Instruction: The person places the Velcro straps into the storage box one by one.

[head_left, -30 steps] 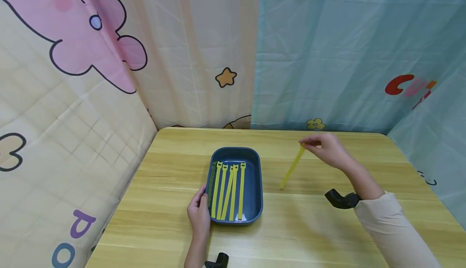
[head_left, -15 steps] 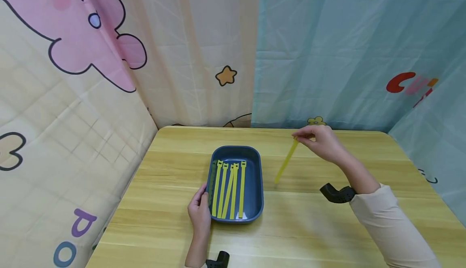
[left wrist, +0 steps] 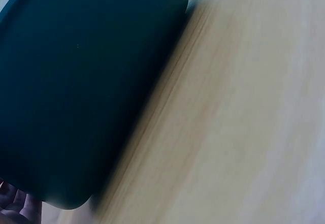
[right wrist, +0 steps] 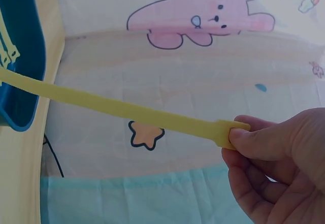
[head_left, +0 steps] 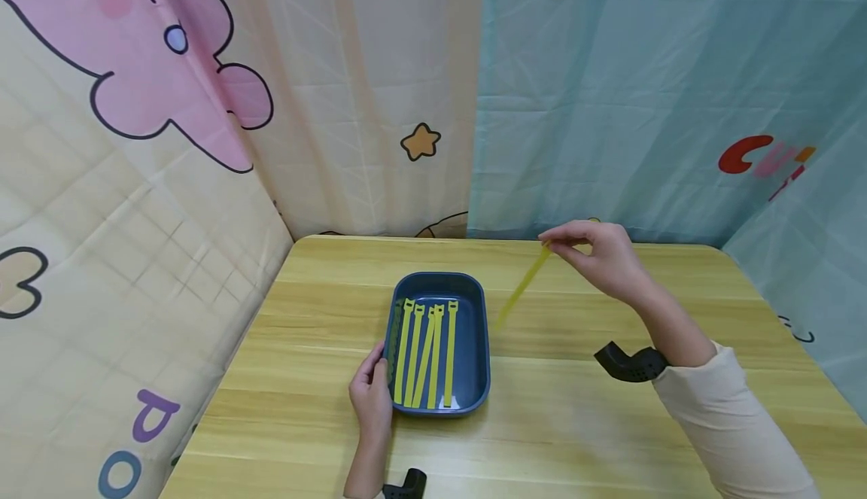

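Observation:
A yellow hook-and-loop cable tie (head_left: 521,287) hangs slanting from my right hand (head_left: 606,262), its lower end near the right rim of a dark blue tray (head_left: 469,367). In the right wrist view, my thumb and finger pinch the wide slotted head of this cable tie (right wrist: 127,110). Several more yellow cable ties (head_left: 450,356) lie lengthwise in the tray, mostly in its left half. My left hand (head_left: 372,397) grips the tray's left wall with the thumb at the rim. Only some fingertips (left wrist: 21,203) show beside the dark tray wall (left wrist: 86,82) in the left wrist view.
The tray stands on a light wooden table (head_left: 305,333). Printed curtains (head_left: 379,92) hang behind and at both sides of it. A black wrist device (head_left: 630,363) sits on my right wrist, and another black device (head_left: 406,484) on my left.
My right hand has moved up and to the left with the cable tie, whose free end swings nearer the tray. The left hand and the tray have stayed in place.

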Tool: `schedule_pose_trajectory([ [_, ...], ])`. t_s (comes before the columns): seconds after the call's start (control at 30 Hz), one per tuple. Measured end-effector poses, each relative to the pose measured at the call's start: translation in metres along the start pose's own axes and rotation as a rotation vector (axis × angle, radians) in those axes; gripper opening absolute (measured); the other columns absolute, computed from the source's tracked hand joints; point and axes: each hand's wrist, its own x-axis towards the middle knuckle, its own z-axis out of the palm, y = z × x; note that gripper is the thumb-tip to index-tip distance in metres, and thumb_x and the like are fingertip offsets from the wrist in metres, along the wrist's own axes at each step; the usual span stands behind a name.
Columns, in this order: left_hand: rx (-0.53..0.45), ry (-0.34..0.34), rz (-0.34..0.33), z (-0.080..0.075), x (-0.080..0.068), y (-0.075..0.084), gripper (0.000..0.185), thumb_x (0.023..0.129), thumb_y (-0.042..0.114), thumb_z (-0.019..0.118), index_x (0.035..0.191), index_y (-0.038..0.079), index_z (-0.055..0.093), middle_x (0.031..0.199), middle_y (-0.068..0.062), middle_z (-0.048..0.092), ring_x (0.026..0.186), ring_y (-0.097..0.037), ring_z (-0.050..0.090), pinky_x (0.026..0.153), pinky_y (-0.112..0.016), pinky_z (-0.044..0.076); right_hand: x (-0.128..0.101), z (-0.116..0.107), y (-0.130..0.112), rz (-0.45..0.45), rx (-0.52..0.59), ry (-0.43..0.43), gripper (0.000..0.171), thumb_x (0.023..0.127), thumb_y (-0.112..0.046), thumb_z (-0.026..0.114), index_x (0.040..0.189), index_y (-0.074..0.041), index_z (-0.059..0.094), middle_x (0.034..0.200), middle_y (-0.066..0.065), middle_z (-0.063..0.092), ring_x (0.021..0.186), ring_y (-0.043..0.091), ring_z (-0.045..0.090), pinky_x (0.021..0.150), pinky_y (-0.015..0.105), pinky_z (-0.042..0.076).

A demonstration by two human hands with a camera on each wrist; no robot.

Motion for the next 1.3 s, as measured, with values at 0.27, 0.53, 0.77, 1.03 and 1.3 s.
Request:
schedule_pose_trajectory([
  [0.27, -0.003, -0.003, -0.007, -0.001, -0.001, 0.000, 0.030, 0.092, 0.003, 0.047, 0.118, -0.005, 0.059, 0.122, -0.016, 0.057, 0.110, -0.021, 0.051, 0.078, -0.013, 0.044, -0.002, 0.008, -0.020, -0.069, 0.143, 0.006, 0.022, 0.079, 0.007, 0.065, 0.096, -0.005, 0.071, 0.092, 0.003, 0.068, 0.085, 0.014, 0.062, 0.071, 0.017, 0.049],
  [0.53, -0.003, -0.007, -0.012, -0.002, -0.001, -0.002, 0.030, 0.093, 0.003, 0.047, 0.119, -0.005, 0.058, 0.122, -0.016, 0.056, 0.111, -0.021, 0.050, 0.080, -0.013, 0.043, -0.007, 0.031, -0.025, -0.146, 0.150, -0.038, 0.024, 0.076, 0.010, 0.067, 0.094, -0.004, 0.071, 0.090, 0.002, 0.069, 0.082, 0.013, 0.064, 0.069, 0.021, 0.051],
  [0.77, 0.001, -0.001, -0.004, -0.002, -0.001, -0.003, 0.030, 0.092, 0.003, 0.047, 0.119, -0.006, 0.058, 0.122, -0.017, 0.056, 0.110, -0.020, 0.051, 0.080, -0.013, 0.043, -0.012, 0.048, -0.025, -0.132, 0.166, -0.137, 0.024, 0.077, 0.009, 0.067, 0.094, -0.005, 0.071, 0.090, 0.000, 0.068, 0.079, 0.014, 0.063, 0.067, 0.025, 0.052],
  [1.03, 0.007, 0.002, -0.013, -0.001, 0.000, -0.004, 0.030, 0.092, 0.003, 0.047, 0.118, -0.004, 0.060, 0.121, -0.016, 0.057, 0.109, -0.021, 0.052, 0.080, -0.015, 0.044, -0.016, 0.062, -0.026, -0.138, 0.201, -0.214, 0.022, 0.078, 0.008, 0.067, 0.095, -0.005, 0.071, 0.090, 0.000, 0.068, 0.077, 0.010, 0.061, 0.066, 0.027, 0.052],
  [1.3, -0.017, -0.006, 0.032, 0.000, 0.000, -0.003, 0.029, 0.091, -0.001, 0.047, 0.116, -0.007, 0.060, 0.120, -0.018, 0.057, 0.110, -0.022, 0.051, 0.081, -0.015, 0.044, -0.019, 0.063, -0.030, -0.119, 0.199, -0.290, 0.020, 0.081, 0.005, 0.065, 0.096, -0.007, 0.070, 0.092, -0.001, 0.068, 0.081, 0.010, 0.061, 0.066, 0.026, 0.050],
])
